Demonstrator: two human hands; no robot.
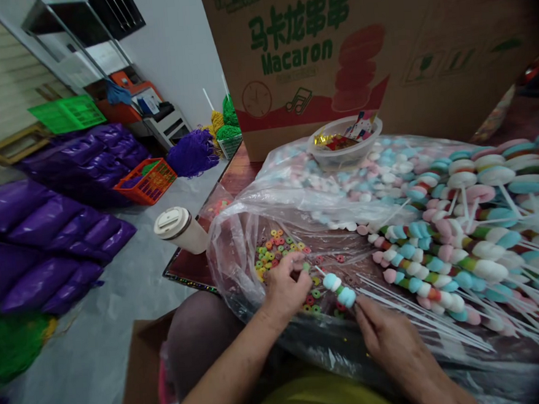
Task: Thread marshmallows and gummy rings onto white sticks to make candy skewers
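Marshmallow skewer [339, 290] lies right of the cereal rings [275, 248]; right hand [394, 338] pinched closed on its near end, apparently leaving the tip free. Left hand [288, 285], beside those rings, closed on a green ring [306, 266].

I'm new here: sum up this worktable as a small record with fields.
Left hand: pinches a green ring near the stick's bare tip
Right hand: holds a skewer with blue, white and green pieces
Loose rings: multicoloured, beside the left hand
Filled skewers: piled at picture right
White sticks: beside the right hand
Bowl: holds wrappers, before the Macaron box
Cup: lidded, near the table corner
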